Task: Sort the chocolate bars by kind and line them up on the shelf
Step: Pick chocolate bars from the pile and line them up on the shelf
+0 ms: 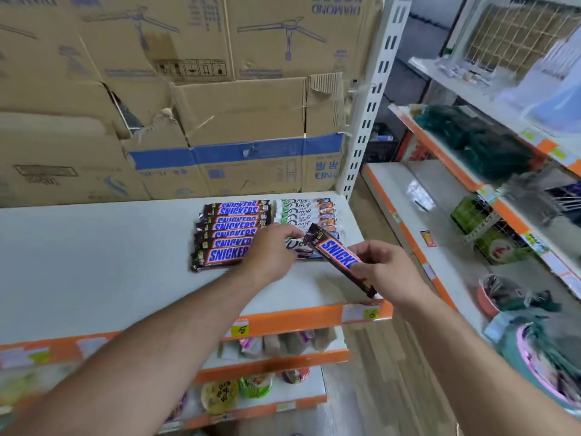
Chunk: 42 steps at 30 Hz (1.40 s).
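Left grip [270,247] bent over front Dove bar [292,244]; pinching or merely touching, cannot tell. On the shelf [94,262], SNICKERS row [229,234], Dove row [308,212] just beside. Right grip [386,272] clamped on tilted SNICKERS bar [338,253], above shelf.

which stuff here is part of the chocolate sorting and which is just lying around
Job: row of brown Snickers bars; row of white Dove bars; loose brown Snickers bar pinched by right hand; white metal shelf.
Lying about: brown cardboard boxes; round noodle cups below.
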Each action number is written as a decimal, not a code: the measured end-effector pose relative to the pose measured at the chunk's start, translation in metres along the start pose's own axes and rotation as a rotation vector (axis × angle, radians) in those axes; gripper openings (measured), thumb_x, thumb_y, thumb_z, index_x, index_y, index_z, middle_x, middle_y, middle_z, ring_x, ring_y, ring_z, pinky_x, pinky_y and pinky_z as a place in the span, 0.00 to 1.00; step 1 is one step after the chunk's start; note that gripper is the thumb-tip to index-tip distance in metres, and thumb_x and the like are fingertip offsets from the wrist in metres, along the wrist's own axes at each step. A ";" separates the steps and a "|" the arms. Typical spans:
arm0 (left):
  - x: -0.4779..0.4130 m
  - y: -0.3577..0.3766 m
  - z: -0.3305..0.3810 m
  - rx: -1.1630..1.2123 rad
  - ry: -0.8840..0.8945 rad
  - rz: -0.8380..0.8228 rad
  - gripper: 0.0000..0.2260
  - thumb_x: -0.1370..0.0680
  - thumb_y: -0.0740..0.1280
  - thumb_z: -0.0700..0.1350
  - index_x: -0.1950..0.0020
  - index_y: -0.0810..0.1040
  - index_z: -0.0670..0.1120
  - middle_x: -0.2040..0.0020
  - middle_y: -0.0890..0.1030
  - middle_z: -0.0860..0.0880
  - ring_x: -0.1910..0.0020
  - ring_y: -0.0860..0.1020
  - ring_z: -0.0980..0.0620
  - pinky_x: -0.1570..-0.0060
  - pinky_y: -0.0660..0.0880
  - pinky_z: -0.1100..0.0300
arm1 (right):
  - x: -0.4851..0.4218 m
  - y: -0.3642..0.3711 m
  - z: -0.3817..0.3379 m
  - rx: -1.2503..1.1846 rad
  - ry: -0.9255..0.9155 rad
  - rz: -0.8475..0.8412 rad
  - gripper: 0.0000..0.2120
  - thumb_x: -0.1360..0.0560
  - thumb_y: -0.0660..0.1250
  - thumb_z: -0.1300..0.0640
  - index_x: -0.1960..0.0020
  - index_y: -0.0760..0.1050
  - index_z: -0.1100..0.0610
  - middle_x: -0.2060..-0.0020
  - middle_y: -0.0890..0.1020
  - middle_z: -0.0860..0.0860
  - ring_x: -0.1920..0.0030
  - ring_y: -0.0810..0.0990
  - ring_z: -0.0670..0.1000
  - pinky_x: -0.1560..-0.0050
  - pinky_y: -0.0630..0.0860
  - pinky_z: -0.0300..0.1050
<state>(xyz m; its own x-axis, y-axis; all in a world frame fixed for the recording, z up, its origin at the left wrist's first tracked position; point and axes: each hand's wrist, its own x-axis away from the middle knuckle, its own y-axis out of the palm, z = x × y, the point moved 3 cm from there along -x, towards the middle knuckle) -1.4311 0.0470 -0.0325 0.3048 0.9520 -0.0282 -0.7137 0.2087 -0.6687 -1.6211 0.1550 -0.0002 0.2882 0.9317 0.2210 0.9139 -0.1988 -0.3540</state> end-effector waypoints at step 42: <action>0.085 -0.128 -0.149 -0.561 0.020 0.131 0.23 0.28 0.63 0.57 0.35 0.74 0.53 0.39 0.75 0.53 0.38 0.68 0.48 0.40 0.66 0.52 | 0.008 0.171 -0.040 -0.012 -0.041 -0.167 0.07 0.28 0.70 0.69 0.55 0.81 0.58 0.67 0.84 0.47 0.71 0.76 0.46 0.74 0.68 0.38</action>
<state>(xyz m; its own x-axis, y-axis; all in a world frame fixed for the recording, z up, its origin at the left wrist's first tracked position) -1.2196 0.0679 -0.0599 0.2520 0.9565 -0.1473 -0.3038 -0.0664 -0.9504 -1.4516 0.1162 -0.0229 0.1202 0.9636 0.2387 0.9514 -0.0432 -0.3048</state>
